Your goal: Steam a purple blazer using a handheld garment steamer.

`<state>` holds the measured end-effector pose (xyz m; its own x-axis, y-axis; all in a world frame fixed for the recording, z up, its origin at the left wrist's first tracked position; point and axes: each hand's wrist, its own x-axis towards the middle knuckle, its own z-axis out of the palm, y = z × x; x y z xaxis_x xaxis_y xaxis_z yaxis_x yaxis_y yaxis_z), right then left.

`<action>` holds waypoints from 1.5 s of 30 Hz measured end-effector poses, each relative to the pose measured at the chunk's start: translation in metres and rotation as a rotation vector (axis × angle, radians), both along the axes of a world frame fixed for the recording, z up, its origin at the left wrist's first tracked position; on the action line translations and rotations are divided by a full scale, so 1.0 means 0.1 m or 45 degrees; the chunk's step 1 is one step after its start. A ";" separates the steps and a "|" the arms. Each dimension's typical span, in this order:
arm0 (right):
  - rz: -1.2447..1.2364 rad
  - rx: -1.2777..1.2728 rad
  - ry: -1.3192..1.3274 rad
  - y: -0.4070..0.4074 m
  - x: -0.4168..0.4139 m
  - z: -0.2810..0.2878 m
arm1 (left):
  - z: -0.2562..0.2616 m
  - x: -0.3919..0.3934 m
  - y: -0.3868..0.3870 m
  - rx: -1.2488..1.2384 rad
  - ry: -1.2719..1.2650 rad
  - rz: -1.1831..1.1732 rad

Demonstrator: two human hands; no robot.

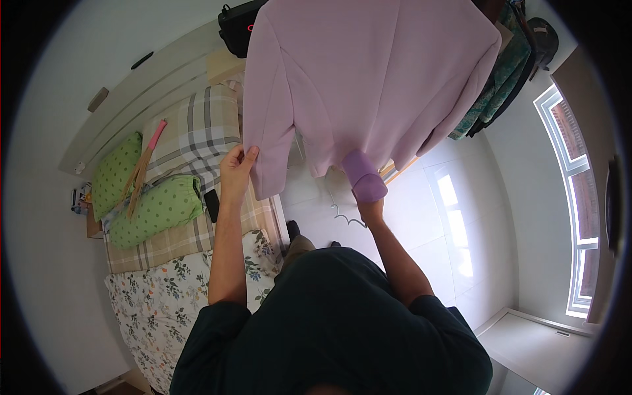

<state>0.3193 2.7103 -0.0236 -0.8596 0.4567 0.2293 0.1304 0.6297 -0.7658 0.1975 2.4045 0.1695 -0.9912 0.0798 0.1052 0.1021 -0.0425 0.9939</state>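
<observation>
A pale pink long-sleeved jacket [345,64] hangs in front of me, its hem toward me. My left hand [238,165] pinches the lower edge of its left-side sleeve between thumb and fingers. In my right hand [370,210] is a purple handheld garment steamer [364,177], its upper end against the jacket's hem; the fingers are partly hidden beneath it. A grey coiled cord [345,217] hangs beside my right hand, over the floor.
On the left is a bed with a plaid sheet [207,123], green dotted pillows [158,212], a stick broom [157,136] and a black phone [212,205]. Green patterned clothes [503,89] hang at the upper right. A white cabinet [533,340] stands at the lower right.
</observation>
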 end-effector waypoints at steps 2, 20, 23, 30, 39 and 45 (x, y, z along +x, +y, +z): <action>0.057 -0.019 0.079 0.04 -0.11 0.05 | 0.00 0.00 -0.01 0.006 -0.009 -0.046; 0.146 0.264 0.526 0.13 -0.80 1.61 | -0.04 0.01 0.01 0.054 -0.037 -0.004; 0.193 0.126 0.688 0.10 -0.88 2.03 | -0.09 0.02 0.01 0.072 -0.057 -0.006; 0.433 0.351 0.703 -0.17 -0.96 2.55 | -0.44 0.11 -0.06 -0.263 -0.003 -0.052; 0.736 0.129 0.403 -0.76 -0.61 1.68 | -0.88 0.12 -0.22 -0.113 -0.058 -0.012; 0.886 0.024 0.103 -0.94 -0.23 1.20 | -0.92 0.10 -0.31 -0.014 -0.135 0.028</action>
<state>0.2964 2.6161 0.0959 -0.9306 -0.1982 0.3076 -0.3651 0.5595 -0.7441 0.2078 2.3735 0.0772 -0.9983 0.0581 -0.0014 -0.0032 -0.0302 0.9995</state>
